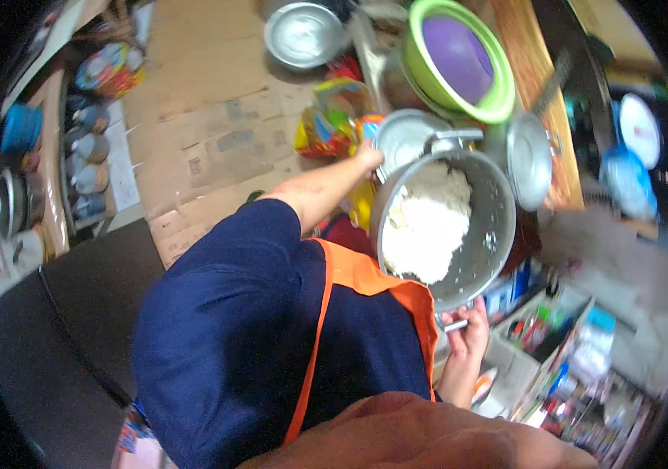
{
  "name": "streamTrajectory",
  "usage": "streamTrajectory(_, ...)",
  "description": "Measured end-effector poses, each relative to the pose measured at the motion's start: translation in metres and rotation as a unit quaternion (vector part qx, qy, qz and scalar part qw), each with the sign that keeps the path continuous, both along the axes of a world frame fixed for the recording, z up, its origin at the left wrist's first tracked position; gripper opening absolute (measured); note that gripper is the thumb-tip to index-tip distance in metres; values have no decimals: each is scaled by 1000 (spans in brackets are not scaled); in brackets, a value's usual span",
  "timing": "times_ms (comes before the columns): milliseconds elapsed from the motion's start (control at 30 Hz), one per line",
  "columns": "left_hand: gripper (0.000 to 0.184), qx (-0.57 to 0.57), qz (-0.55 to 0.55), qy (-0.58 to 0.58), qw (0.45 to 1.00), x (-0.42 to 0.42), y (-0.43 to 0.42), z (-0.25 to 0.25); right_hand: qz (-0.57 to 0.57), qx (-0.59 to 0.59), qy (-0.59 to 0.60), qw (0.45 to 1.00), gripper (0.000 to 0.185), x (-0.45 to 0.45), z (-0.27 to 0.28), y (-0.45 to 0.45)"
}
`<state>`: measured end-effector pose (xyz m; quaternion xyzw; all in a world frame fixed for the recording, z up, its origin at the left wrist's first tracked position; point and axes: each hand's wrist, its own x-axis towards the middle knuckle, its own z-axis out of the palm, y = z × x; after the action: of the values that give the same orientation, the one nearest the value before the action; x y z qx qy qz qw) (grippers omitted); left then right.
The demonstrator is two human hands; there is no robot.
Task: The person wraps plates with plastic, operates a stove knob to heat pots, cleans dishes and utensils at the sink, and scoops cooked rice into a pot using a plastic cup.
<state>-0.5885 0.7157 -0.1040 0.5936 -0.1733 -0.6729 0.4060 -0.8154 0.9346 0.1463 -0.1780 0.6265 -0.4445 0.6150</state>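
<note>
The right hand [472, 330] curls round a handle [454, 325] of the big pot [492, 242] of white food [429, 234], beyond the cardboard's [220, 102] right edge. The left hand [368, 158] grips a metal bowl's [406, 139] rim.

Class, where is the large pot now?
In the head view, the large pot is right of centre, below the green basin, with the right hand at its lower handle.
</note>
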Motion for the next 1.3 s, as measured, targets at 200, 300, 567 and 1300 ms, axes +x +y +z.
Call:
streamTrajectory(200,53,13,97,96,991,146,75,14,70,-22,-25,997,59,13,16,-6)
streamTrajectory(300,60,-36,188,98,977,252,123,0,65,-62,-57,994,56,20,15,14)
streamTrajectory(567,53,-87,441,175,876,499,240,174,25,-104,45,993,54,138,99,87)
streamTrajectory(1300,48,-44,613,71,786,964,-99,174,412,43,254,874,43,694,41,-427)
